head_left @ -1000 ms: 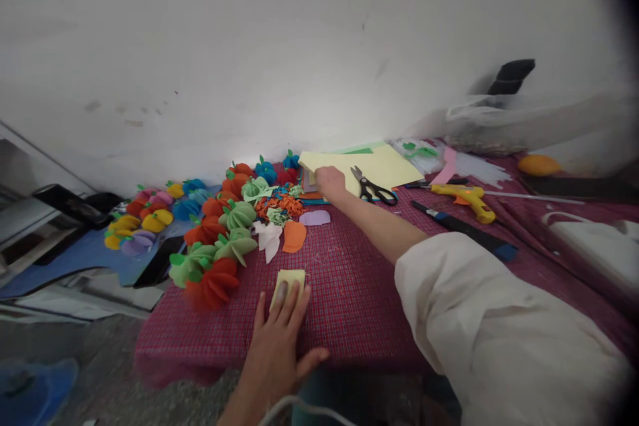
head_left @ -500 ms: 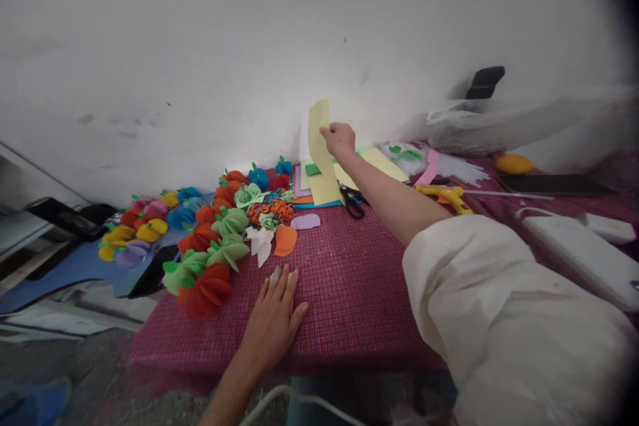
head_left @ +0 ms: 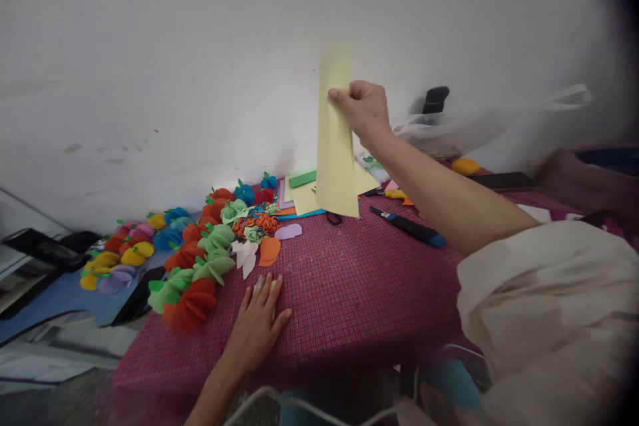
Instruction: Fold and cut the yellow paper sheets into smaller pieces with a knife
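Observation:
My right hand (head_left: 367, 110) pinches a long pale yellow sheet (head_left: 335, 160), paper or thin foam, and holds it upright above the table. My left hand (head_left: 257, 329) lies flat on the checked tablecloth (head_left: 344, 286), fingers apart, over a small pale yellow piece that is mostly covered. Just beyond its fingertips are white cut pieces (head_left: 245, 255), an orange one (head_left: 269, 251) and a lilac one (head_left: 289, 231). Behind the raised sheet lies a stack of coloured sheets (head_left: 303, 203), and a black scissors handle (head_left: 333, 218) partly shows.
Rows of colourful pumpkin-like shapes (head_left: 192, 253) line the table's left side, by a heap of orange and green scraps (head_left: 257, 223). A utility knife (head_left: 409, 226) and a partly hidden yellow tool (head_left: 396, 194) lie near my right forearm. A clear plastic bag (head_left: 449, 130) stands at the back right.
My right hand has lifted the yellow sheet off the stack, up and towards me. The utility knife has come into sight. My left hand stays flat on the table while the view shifts slightly.

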A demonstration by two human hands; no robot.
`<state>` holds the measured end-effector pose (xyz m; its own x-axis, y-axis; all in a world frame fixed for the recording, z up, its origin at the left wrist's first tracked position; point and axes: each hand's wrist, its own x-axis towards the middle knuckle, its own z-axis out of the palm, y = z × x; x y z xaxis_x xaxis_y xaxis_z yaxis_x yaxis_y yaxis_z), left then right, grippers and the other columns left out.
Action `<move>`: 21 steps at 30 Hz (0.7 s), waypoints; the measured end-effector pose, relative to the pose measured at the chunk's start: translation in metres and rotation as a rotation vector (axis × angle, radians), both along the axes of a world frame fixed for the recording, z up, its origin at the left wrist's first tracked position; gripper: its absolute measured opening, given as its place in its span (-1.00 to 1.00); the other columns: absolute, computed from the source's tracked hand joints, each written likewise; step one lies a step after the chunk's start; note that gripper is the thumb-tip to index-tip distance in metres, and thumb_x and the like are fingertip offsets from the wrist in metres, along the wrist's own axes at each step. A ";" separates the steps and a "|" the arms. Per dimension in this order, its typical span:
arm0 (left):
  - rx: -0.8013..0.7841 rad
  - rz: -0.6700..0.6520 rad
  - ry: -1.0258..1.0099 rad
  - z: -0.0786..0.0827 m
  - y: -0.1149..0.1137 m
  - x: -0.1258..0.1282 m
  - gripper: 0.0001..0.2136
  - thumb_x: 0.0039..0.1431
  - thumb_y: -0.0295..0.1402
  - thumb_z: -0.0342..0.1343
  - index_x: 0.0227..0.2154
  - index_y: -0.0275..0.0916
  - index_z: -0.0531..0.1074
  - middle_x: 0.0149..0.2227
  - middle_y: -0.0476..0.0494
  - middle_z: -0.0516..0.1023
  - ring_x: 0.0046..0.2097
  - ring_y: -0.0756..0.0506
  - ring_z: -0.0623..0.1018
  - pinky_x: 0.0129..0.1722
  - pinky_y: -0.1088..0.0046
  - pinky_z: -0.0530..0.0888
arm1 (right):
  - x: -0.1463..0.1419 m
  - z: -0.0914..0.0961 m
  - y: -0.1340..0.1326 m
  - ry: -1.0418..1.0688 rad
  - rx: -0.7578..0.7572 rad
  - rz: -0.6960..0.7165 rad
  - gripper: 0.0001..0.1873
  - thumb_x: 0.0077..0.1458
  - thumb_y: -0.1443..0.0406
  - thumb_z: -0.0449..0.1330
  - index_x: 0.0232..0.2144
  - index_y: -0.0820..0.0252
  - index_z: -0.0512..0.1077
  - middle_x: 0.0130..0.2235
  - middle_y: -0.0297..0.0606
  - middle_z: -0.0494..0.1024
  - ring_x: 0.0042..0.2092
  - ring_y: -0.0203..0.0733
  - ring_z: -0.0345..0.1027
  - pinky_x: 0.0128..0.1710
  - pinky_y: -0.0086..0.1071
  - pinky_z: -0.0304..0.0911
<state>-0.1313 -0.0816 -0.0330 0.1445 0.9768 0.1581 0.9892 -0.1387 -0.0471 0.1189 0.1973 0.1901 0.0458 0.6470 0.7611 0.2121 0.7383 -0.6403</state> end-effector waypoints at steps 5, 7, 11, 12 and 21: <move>0.191 0.028 -0.239 0.031 0.006 0.020 -0.54 0.17 -0.19 -0.10 0.11 -0.22 0.18 0.19 -0.23 0.14 0.22 -0.20 0.07 0.15 0.09 0.01 | 0.024 -0.012 -0.033 -0.048 -0.004 0.010 -0.61 -0.07 0.08 0.16 -0.68 0.18 0.14 -0.60 -0.43 0.09 -0.53 -0.39 0.00 -0.55 -0.47 -0.07; 0.174 0.010 -0.470 0.046 0.011 0.033 -0.57 0.18 -0.21 -0.11 0.09 -0.22 0.20 0.13 -0.21 0.25 0.18 -0.15 0.18 0.12 0.20 0.15 | 0.028 -0.018 -0.045 -0.092 -0.008 0.008 -0.60 -0.09 0.08 0.18 -0.69 0.19 0.15 -0.61 -0.43 0.09 -0.53 -0.39 -0.01 -0.56 -0.47 -0.09; 0.158 0.058 -0.922 0.069 0.027 0.063 -0.61 0.14 -0.19 -0.04 0.01 -0.18 0.31 0.05 -0.16 0.37 0.09 -0.14 0.33 0.08 0.27 0.21 | 0.025 -0.035 -0.068 -0.191 -0.022 0.038 -0.57 -0.12 0.08 0.20 -0.71 0.20 0.11 -0.63 -0.45 0.07 -0.53 -0.40 -0.06 -0.56 -0.46 -0.14; 0.161 0.061 -1.035 0.073 0.032 0.070 -0.61 0.12 -0.18 -0.02 0.00 -0.18 0.32 0.04 -0.16 0.38 0.07 -0.15 0.35 0.07 0.26 0.22 | 0.022 -0.041 -0.073 -0.211 -0.040 0.060 -0.56 -0.12 0.06 0.19 -0.71 0.20 0.11 -0.64 -0.45 0.06 -0.54 -0.40 -0.07 -0.56 -0.46 -0.16; -0.054 -0.094 -1.913 0.073 0.073 0.139 -0.42 0.06 -0.14 0.07 0.14 -0.07 0.07 0.14 -0.17 0.23 0.12 -0.19 0.29 -0.09 0.30 0.41 | -0.025 -0.112 -0.120 -0.262 -0.299 0.292 -0.45 -0.09 -0.07 0.08 -0.75 0.20 0.04 -0.66 -0.46 -0.01 -0.58 -0.42 -0.12 -0.61 -0.46 -0.21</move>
